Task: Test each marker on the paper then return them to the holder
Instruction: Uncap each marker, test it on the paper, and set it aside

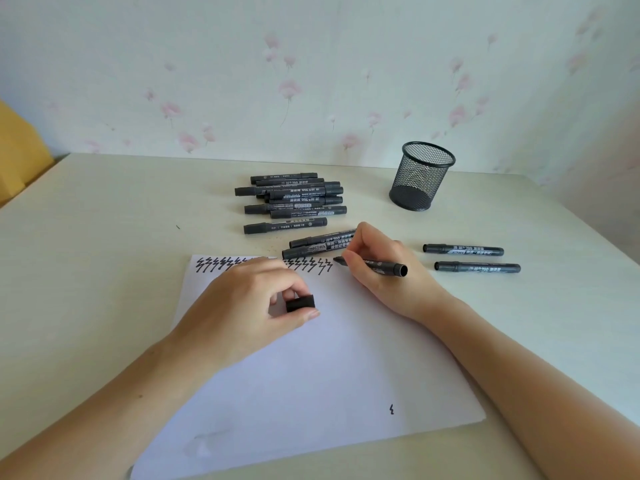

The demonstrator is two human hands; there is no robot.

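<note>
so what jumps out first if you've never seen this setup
The right hand holds an uncapped marker at the end of a row of black zigzags along the paper's top edge, while the left hand pinches its cap. Behind lies a pile of capped markers, beside an empty mesh holder.

A pale table (104,216) stands against a wall (311,64). The wall is light with pink flowers (289,90) on it. At the far left, beside the table, is something yellow (20,157).
</note>
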